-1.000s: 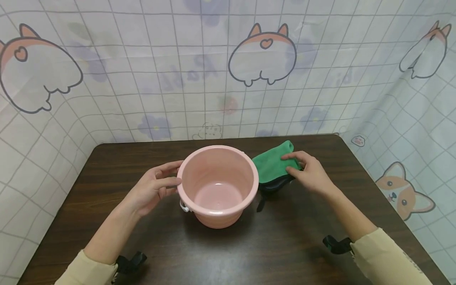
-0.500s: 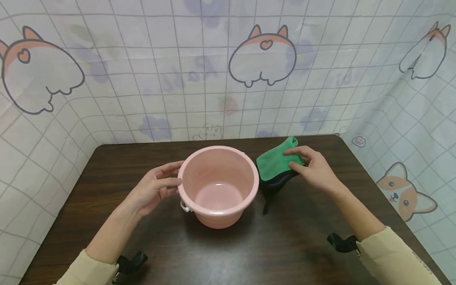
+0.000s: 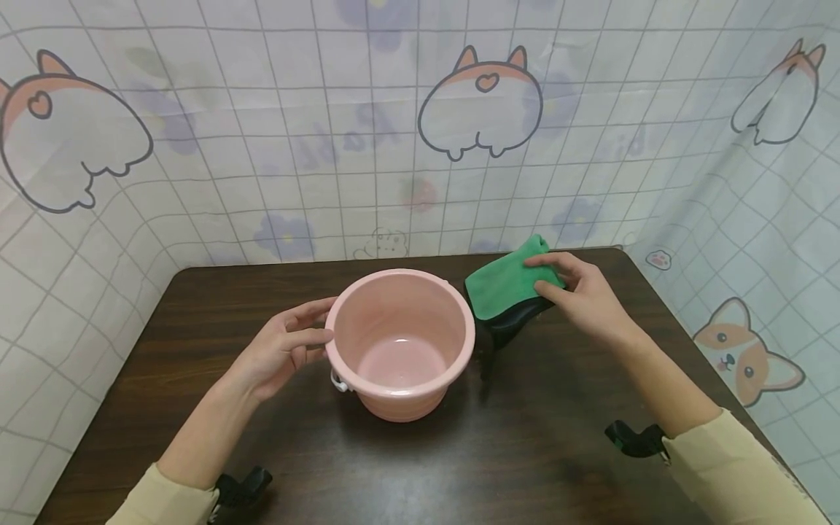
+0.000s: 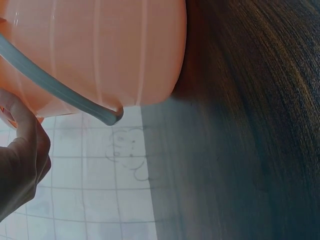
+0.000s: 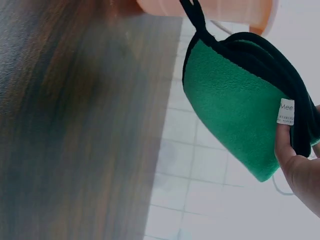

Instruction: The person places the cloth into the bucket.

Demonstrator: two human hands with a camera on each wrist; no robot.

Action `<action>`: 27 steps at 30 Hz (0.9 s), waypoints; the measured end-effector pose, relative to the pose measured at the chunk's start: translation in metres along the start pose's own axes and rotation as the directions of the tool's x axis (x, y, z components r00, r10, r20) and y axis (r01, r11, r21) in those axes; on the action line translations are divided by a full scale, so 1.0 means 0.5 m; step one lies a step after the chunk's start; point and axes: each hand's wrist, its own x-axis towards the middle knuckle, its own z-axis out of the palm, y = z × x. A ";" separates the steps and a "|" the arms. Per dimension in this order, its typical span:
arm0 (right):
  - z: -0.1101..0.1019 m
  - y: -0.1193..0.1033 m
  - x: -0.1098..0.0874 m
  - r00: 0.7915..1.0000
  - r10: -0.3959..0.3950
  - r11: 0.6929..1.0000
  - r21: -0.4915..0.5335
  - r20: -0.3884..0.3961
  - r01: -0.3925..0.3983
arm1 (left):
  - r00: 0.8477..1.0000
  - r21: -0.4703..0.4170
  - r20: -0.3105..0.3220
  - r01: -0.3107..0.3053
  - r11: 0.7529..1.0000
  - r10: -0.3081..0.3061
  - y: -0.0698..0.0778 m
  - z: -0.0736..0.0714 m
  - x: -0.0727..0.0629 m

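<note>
A pink bucket (image 3: 400, 405) stands upright on the dark wooden table, its inside bare in the head view. My left hand (image 3: 278, 352) grips the bucket's left rim, thumb at the lip and fingers behind. In the left wrist view the grey handle (image 4: 60, 90) hangs down along the bucket's side. A folded green cloth (image 3: 508, 288) with black edging is pinched in my right hand (image 3: 580, 295), just right of the bucket. The right wrist view shows the cloth (image 5: 230, 105) held up off the table, with a white label (image 5: 286, 111) by the thumb and a black loop (image 5: 195, 15) at one corner.
The dark wooden table (image 3: 407, 481) runs back to a white gridded curtain (image 3: 367, 95) printed with cartoon corgis. The curtain also closes in the left and right sides. Black camera mounts (image 3: 243, 487) sit at both wrists, below the cream sleeves (image 3: 164, 499).
My right hand has lifted the green cloth upward and slightly toward the back, away from the table. My left hand and the bucket have stayed in place.
</note>
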 end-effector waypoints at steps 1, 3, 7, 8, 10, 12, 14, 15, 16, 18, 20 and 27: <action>-0.001 -0.004 0.000 1.000 0.004 1.000 0.016 -0.004 -0.004 | 1.000 0.000 -0.001 0.000 1.000 0.000 0.000 0.000 0.000; -0.003 -0.013 0.001 1.000 0.009 0.998 0.055 -0.011 -0.008 | 1.000 -0.002 -0.002 -0.001 1.000 0.001 0.000 0.000 0.000; -0.007 -0.029 0.002 1.000 0.008 0.993 0.115 -0.028 -0.005 | 1.000 -0.005 -0.003 0.002 1.000 -0.002 0.001 0.000 0.000; -0.009 -0.033 0.002 0.999 0.008 0.992 0.129 -0.033 -0.003 | 1.000 -0.007 -0.003 0.004 1.000 -0.004 0.001 -0.001 0.000; -0.011 -0.040 0.002 0.999 0.003 0.989 0.148 -0.039 0.002 | 1.000 -0.008 -0.003 0.008 1.000 -0.008 0.002 -0.001 0.000; -0.013 -0.047 0.002 0.999 -0.001 0.985 0.170 -0.042 0.008 | 1.000 -0.012 -0.002 0.013 1.000 -0.013 0.002 -0.001 0.000; -0.015 -0.055 0.003 0.999 -0.001 0.981 0.192 -0.042 0.009 | 1.000 -0.018 -0.002 0.016 1.000 -0.016 0.002 -0.001 0.000; -0.015 -0.059 0.003 0.999 -0.002 0.980 0.199 -0.042 0.010 | 1.000 -0.021 -0.001 0.018 1.000 -0.018 0.002 -0.001 0.000; -0.016 -0.063 0.002 0.999 -0.002 0.979 0.204 -0.043 0.010 | 1.000 -0.023 0.000 0.019 1.000 -0.019 0.002 -0.001 0.001; -0.017 -0.070 0.002 0.999 -0.002 0.976 0.219 -0.045 0.012 | 1.000 -0.032 0.003 0.020 0.999 -0.020 0.002 -0.001 0.001; -0.019 -0.077 0.002 0.999 -0.004 0.973 0.230 -0.051 0.015 | 1.000 -0.040 0.005 0.019 0.999 -0.019 0.002 -0.001 0.001; -0.027 -0.101 0.000 0.998 -0.022 0.948 0.317 -0.058 0.039 | 1.000 -0.050 0.003 0.023 0.998 -0.022 0.002 -0.001 0.000</action>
